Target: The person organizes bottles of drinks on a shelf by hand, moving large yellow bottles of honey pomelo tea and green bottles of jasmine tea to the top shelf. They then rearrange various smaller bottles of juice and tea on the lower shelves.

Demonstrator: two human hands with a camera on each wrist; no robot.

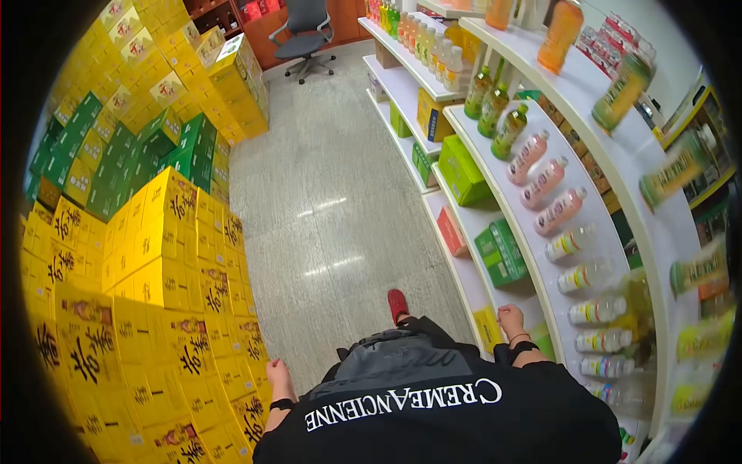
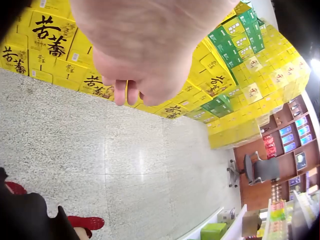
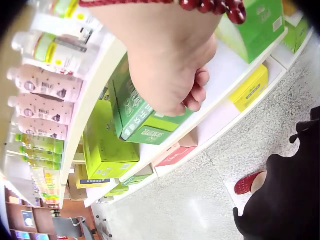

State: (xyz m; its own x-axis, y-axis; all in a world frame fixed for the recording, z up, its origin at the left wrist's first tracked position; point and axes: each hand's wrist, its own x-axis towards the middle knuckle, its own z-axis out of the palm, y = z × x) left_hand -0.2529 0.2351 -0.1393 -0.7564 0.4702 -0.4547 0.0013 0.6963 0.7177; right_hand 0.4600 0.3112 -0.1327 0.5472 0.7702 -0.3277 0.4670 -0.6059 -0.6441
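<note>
My left hand (image 1: pixel 280 379) hangs at my side with loosely curled fingers and holds nothing. It is nearest to the stack of yellow cartons (image 1: pixel 178 309), printed with large black characters. Seen in the left wrist view, the left hand (image 2: pixel 142 55) overlaps those cartons. On the other side, my right hand (image 1: pixel 511 320) hangs beside the white shelves (image 1: pixel 550 329), fingers loosely curled around nothing. In the right wrist view the right hand (image 3: pixel 162 75) covers part of a dark green box (image 3: pixel 145 127) on a lower shelf; a red bead bracelet (image 3: pixel 205 6) circles that wrist.
Grey tiled floor (image 1: pixel 325 201) runs between cartons and shelves. Pink bottles (image 1: pixel 542 182), green-tea bottles (image 1: pixel 510 131) and several clear bottles (image 1: pixel 597 311) line the shelf. Green cartons (image 1: pixel 124 166) are stacked further along. An office chair (image 1: pixel 301 35) stands at the far end.
</note>
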